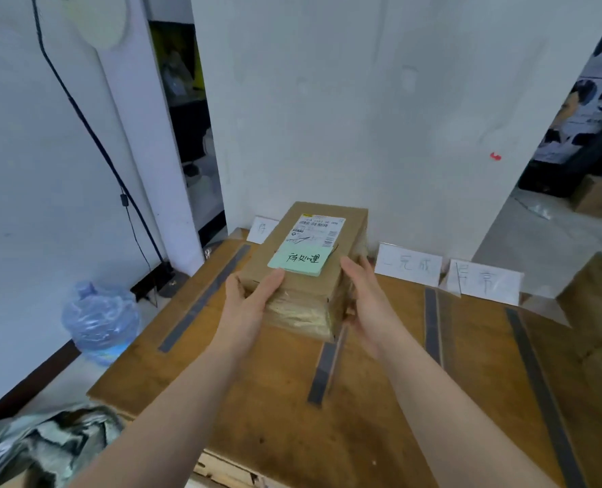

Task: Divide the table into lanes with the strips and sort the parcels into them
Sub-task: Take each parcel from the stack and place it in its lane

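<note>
A cardboard parcel (306, 262) is clasped between both hands: the left hand (253, 297) is curled round its near left corner with the thumb laid on the top face, and the right hand (366, 297) is pressed flat against its right side, fingers spread. The parcel is held in the leftmost lane, toward the far end of the table (222, 399), between the left strip (204, 301) and the middle strip (324, 368). Whether its base is touching the table cannot be told.

For a clean placement, the parcel is best lowered level, kept square to the 2 strips, and set so that neither strip is overlapped; its near right corner appears to sit above the middle strip, so a slight shift left is likely called for.

The green note (301, 260) on top carries handwriting that should be matched to the lane card (266, 230) behind, but that card is mostly hidden by the parcel. 2 further cards (408, 265) stand to the right, faintly legible. The right strips (431, 325) are partly cut off, and the boxes at right (595, 294) are blurred.
</note>
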